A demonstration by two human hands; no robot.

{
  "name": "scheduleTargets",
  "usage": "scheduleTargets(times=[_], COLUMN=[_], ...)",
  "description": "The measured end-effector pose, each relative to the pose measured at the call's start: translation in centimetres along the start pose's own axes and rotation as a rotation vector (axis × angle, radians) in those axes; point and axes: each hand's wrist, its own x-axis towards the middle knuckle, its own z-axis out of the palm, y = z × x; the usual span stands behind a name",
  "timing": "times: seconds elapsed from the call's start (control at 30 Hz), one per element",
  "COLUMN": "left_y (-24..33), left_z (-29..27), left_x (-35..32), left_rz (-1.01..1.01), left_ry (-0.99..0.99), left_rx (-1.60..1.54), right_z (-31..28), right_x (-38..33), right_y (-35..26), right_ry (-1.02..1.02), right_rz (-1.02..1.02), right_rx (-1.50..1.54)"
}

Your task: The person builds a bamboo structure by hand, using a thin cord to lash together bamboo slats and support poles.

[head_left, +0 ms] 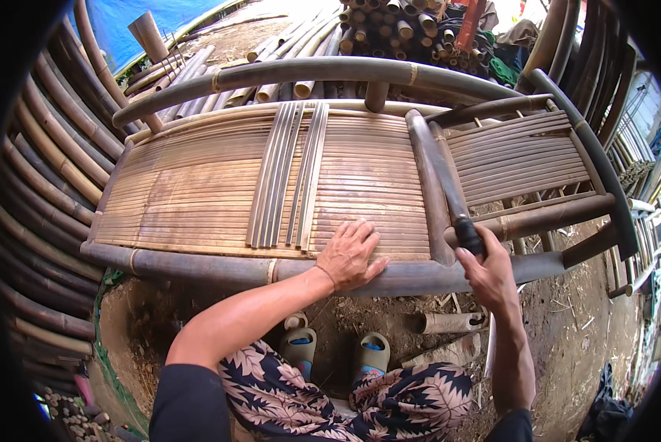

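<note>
A long bamboo bench [198,261] lies across in front of me, its seat made of narrow slats [375,184]. My left hand [350,255] rests flat on the slats by the front rail, fingers stretched out, holding nothing. With my right hand [490,269] I grip the black handle of a long-bladed knife [450,184]. Its blade points away from me, along the thick bamboo crosspiece [428,191] at the right part of the bench. To the left of my left hand, two bundles of thin bamboo strips, one wider [275,177] and one narrower [312,177], lie crosswise on the seat.
Curved bamboo poles [58,155] stack up at the left. Cut bamboo poles [389,26] are piled behind the bench, near a blue tarp [139,29]. A slatted end section [518,158] adjoins at the right. Bamboo offcuts [452,323] lie on the dirt floor near my sandals [371,353].
</note>
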Motion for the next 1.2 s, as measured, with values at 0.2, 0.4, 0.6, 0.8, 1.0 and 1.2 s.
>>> scheduleTargets(times=[0.2,0.4,0.6,0.8,1.0,1.2], left_y=[0.6,2.3,2.7,0.2,-0.4,1.1], left_z=[-0.2,0.2,0.3,2.7,7.3,13.4], left_x=[1.2,2.3,3.2,4.2,5.4,5.4], left_rz=[-0.016,-0.005,-0.004,0.047,-0.116,-0.288], left_ry=[0.059,0.091,0.094,0.441,0.401,0.345], left_rx=[-0.084,-0.043,0.018,-0.08,0.134,0.13], right_z=[0.9,1.1,6.5,8.5,18.4,28.2], right_x=[-3.3,-22.0,-25.1,0.3,20.0,18.8], right_y=[6.1,26.0,31.6,40.8,32.1,21.0], right_ry=[0.238,0.746,0.48,0.275,0.009,-0.118], right_rz=[-0.105,0.039,0.585,0.583,0.029,-0.494], right_rx=[0.074,0.256,-0.081,-0.411,-0.476,-0.37])
